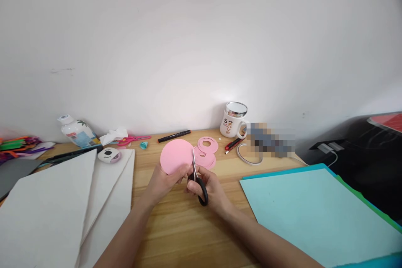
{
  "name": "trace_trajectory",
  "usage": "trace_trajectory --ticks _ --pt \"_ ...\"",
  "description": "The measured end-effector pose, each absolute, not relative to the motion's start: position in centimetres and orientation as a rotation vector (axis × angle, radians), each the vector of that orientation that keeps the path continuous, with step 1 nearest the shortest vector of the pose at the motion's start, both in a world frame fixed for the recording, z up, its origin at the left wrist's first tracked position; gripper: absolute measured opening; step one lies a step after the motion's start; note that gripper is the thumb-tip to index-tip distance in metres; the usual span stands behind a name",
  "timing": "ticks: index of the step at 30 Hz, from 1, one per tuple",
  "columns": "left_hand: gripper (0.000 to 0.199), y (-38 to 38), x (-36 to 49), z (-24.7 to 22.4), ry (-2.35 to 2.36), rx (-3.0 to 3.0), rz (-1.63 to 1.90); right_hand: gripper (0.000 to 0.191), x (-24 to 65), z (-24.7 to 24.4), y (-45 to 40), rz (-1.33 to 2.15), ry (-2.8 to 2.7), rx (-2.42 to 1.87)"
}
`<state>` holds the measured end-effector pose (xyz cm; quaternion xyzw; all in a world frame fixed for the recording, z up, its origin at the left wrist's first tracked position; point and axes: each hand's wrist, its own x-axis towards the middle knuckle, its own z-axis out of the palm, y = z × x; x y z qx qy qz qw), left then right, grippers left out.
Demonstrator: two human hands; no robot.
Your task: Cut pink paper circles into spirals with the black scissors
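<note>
A round pink paper disc (176, 155) is pinched along its lower edge by my left hand (166, 182), thumb on top. My right hand (209, 188) grips black-handled scissors (202, 194), their blades pointing up at the disc's right edge. Whether the blades are parted around the paper I cannot tell. Just behind the scissors lie curled pink paper offcuts (209, 145) on the wooden table (179, 234). A black marker (174, 135) with orange ends rests beyond the disc.
White sheets (53, 201) cover the left side, with a tape dispenser (109, 155) on them. Pink scissors (135, 139) and a white bottle (77, 130) are near the wall. At the back right stands a mug (233, 121); a tape ring (249, 155) and light-blue sheets (314, 213) lie nearer.
</note>
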<state>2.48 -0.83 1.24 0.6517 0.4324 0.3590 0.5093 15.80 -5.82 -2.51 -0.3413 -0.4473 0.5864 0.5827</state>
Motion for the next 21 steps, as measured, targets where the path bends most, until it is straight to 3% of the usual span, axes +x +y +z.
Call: trace_trajectory --ticks 21 --pt "0.023 -0.61 2.14 1.35 1.032 1.566 0.833 0.035 16.24 -2.51 -5.65 1.359 -1.078 -0.749"
